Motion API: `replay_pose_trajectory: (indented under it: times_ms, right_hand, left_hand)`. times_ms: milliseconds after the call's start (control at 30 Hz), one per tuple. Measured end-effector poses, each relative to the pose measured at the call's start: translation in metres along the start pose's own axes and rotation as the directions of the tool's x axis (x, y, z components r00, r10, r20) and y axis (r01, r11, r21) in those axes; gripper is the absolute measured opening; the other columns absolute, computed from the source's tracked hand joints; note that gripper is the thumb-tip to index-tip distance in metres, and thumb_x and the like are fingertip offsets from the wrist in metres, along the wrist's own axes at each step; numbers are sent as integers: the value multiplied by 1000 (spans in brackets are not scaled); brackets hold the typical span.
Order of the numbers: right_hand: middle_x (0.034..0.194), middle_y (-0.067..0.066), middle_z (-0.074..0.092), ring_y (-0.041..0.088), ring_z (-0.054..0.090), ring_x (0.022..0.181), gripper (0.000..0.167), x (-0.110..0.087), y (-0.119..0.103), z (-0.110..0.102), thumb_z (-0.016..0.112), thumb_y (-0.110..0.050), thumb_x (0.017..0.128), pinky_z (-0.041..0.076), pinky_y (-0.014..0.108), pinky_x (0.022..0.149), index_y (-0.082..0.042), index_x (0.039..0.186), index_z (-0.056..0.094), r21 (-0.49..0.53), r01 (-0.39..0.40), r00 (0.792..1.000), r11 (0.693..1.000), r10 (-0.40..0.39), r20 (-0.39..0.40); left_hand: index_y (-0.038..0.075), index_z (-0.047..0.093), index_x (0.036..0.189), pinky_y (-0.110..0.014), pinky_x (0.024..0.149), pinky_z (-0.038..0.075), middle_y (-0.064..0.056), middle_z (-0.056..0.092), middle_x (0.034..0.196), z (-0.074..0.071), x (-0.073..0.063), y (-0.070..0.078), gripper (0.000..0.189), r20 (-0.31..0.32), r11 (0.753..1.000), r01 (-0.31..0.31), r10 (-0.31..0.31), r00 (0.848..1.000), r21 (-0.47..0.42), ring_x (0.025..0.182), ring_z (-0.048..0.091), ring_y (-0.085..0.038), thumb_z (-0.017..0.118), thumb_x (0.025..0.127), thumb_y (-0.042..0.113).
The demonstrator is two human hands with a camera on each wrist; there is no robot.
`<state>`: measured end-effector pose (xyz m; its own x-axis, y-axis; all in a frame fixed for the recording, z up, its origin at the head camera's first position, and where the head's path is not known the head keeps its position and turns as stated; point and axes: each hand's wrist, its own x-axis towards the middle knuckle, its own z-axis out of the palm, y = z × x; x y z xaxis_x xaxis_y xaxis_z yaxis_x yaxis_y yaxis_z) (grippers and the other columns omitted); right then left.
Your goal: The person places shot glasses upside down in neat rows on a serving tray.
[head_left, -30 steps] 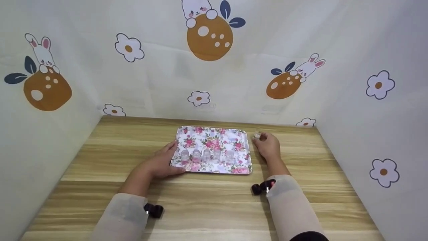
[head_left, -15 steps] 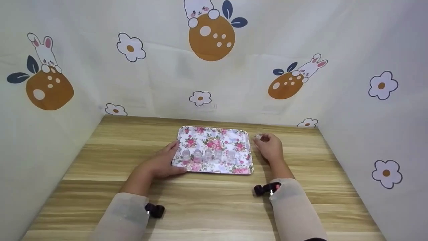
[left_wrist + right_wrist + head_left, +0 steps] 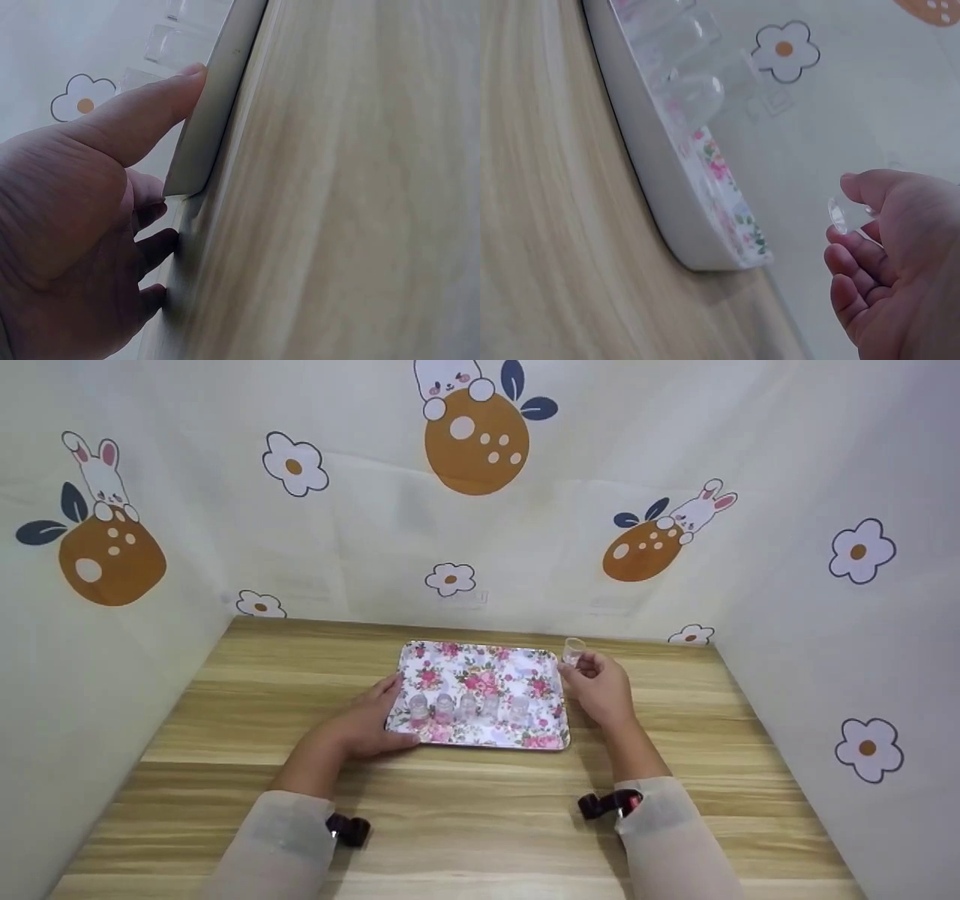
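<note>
A floral tray (image 3: 480, 656) lies on the wooden table, with a row of several small clear cups (image 3: 444, 709) along its near side. My left hand (image 3: 367, 724) holds the tray's near left corner, thumb on the near side and fingers at the left side. In the left wrist view, that thumb (image 3: 150, 112) lies against the tray's pale outer wall (image 3: 214, 105). Just beyond the tray's right edge, my right hand (image 3: 604, 686) pinches another small clear cup (image 3: 574, 651) between thumb and fingertips, rim upward. The right wrist view shows this cup (image 3: 838, 215) raised, apart from the tray.
A pale fabric backdrop (image 3: 360, 532) printed with rabbits, oranges and flowers stands behind the table and along both sides. Bare wood (image 3: 465, 817) stretches in front of the tray. Small dark devices (image 3: 349, 830) are strapped at both wrists.
My right hand first draws slightly right, then lifts its cup and shifts left toward the tray's right edge. The left hand, the tray and the row of cups stay in place.
</note>
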<state>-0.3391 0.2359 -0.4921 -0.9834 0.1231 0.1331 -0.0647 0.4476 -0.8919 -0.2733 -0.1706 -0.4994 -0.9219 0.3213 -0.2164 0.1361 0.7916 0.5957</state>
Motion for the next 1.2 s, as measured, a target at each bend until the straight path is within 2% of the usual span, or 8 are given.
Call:
replay_pose_trajectory:
  times_ms: [267, 433, 533, 800, 1000, 1200]
  right_hand:
    - [100, 6, 74, 16, 66, 92, 30, -23, -20, -3, 86, -24, 90, 56, 20, 81, -4, 110, 74, 52, 51, 997, 997, -54, 52]
    - [103, 7, 79, 15, 71, 93, 34, -29, -26, -7, 85, -17, 91, 59, 19, 83, -3, 119, 73, 131, 71, 990, 989, -86, 113]
    - [101, 5, 78, 15, 71, 92, 33, -29, -27, -8, 85, -14, 90, 59, 20, 81, -3, 119, 72, 172, 83, 985, 982, -107, 135]
    - [89, -1, 68, 12, 60, 83, 27, -29, -25, -8, 85, -15, 93, 52, 19, 71, -2, 115, 79, 261, 164, 976, 951, -195, 99]
    - [96, -1, 70, 13, 63, 88, 30, -30, -22, -8, 84, -17, 94, 55, 19, 74, -2, 120, 79, 226, 200, 964, 953, -233, 126]
    - [105, 5, 69, 15, 62, 90, 36, -27, -17, -11, 90, -18, 87, 55, 19, 75, -11, 121, 80, 128, 157, 962, 979, -181, 205]
  left_hand:
    - [6, 8, 173, -67, 134, 16, -13, 3, 183, 1, 2, -3, 117, -5, 999, -26, 26, 1000, 22, 166, 10, -49, 77, 94, 57]
    - [6, 8, 173, -70, 133, 15, -14, 3, 183, 2, 3, -3, 118, -7, 999, -20, 20, 1000, 31, 165, 11, -51, 77, 93, 59]
    - [6, 9, 173, -70, 133, 15, -14, 2, 183, 2, 3, -3, 119, -5, 1000, -15, 15, 1000, 23, 165, 10, -52, 77, 92, 60]
    - [7, 9, 173, -69, 133, 14, -12, 1, 183, 1, 1, -2, 119, 1, 1000, -5, 5, 1000, 6, 166, 9, -51, 78, 91, 60]
    - [7, 7, 173, -67, 135, 13, -13, 1, 183, 0, 1, -2, 119, 2, 1000, -5, 5, 1000, 7, 166, 7, -49, 77, 92, 59]
    - [7, 8, 173, -68, 134, 15, -12, 2, 183, 1, 1, -1, 117, 2, 1000, -10, 10, 1000, 8, 166, 8, -50, 77, 93, 58]
